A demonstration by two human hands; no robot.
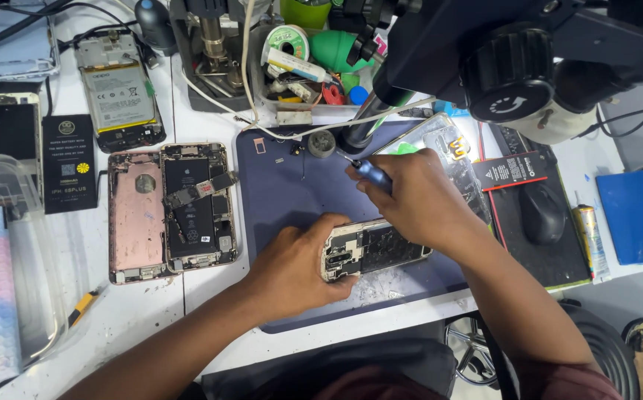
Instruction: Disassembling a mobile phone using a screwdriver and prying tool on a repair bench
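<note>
Right now the left hand [292, 263] is clamping the opened phone [370, 250] on the blue mat [292, 185], its long axis running left-right. The right hand [418, 196], just above, is pinching 1 blue-handled screwdriver [370, 174] over it.

The opened phone frame [370, 250] under the hands shows bare metal edges and a dark, rough-looking inner face with worn pale patches. The screwdriver [372, 174] has a smooth, glossy blue handle. The work mat [284, 192] looks matt and rubbery, scuffed whitish near its front. The rose-gold phone back [136, 218] is brushed, matt metal. The storage box [10, 244] is clear, glossy plastic. The white table [144, 311] looks smooth and smudged.
</note>
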